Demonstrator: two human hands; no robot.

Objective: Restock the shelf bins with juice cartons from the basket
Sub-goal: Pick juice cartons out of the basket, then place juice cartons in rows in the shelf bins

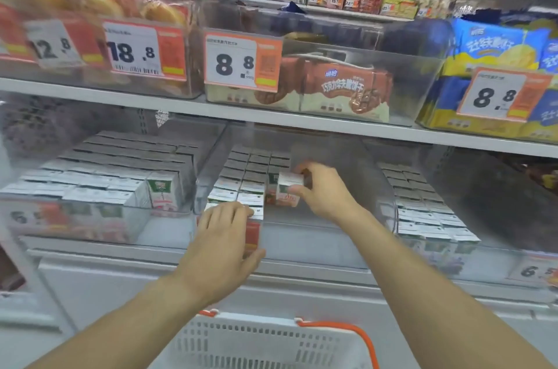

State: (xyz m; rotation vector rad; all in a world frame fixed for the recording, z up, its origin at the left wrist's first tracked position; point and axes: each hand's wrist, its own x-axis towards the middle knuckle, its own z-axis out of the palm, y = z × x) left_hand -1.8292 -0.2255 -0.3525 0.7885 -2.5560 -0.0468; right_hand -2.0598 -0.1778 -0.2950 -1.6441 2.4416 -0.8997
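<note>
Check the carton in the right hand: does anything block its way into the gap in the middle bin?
Nothing visible does. The right hand holds the carton over the open right-hand column of the middle bin, beside the packed cartons; the left hand grips a front carton, clear of that gap.

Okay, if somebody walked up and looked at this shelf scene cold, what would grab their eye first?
Probably the two bare arms reaching into the middle clear bin on the lower shelf: the right hand pinches a small juice carton, and the left hand grips a front carton. Next, the big orange price tags on the upper shelf bins, then the white basket with orange handles at the bottom.
</note>
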